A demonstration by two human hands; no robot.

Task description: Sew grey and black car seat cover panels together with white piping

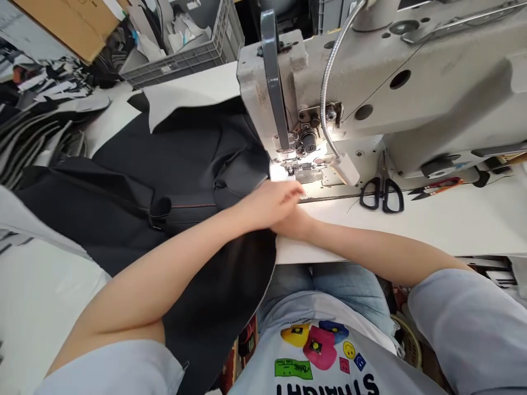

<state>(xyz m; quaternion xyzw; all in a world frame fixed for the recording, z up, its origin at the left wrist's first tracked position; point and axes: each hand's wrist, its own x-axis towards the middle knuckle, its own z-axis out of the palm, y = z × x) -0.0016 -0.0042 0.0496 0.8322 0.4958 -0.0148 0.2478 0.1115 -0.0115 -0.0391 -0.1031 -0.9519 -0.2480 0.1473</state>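
Observation:
A large piece of black leather-like fabric [185,148] with a line of red stitching lies folded and creased on the left of the table, its lower part hanging over the front edge. My left hand [269,203] is at the fabric's right edge, fingers curled closed on it, just in front of the lit needle area. Tucked against and partly under it is my right hand [292,222], whose fingers are mostly hidden. The sewing machine [275,82] stands over the fabric's edge, and its presser foot is partly lost in the lamp's glare.
Black-handled scissors [382,192] and red-orange thread snips [438,188] lie on the machine's bed and table at right. A lamp on a flexible neck [329,77] hangs beside the needle. A grey crate [185,60], a cardboard box [78,24] and stacked dark pieces [37,137] occupy the back left.

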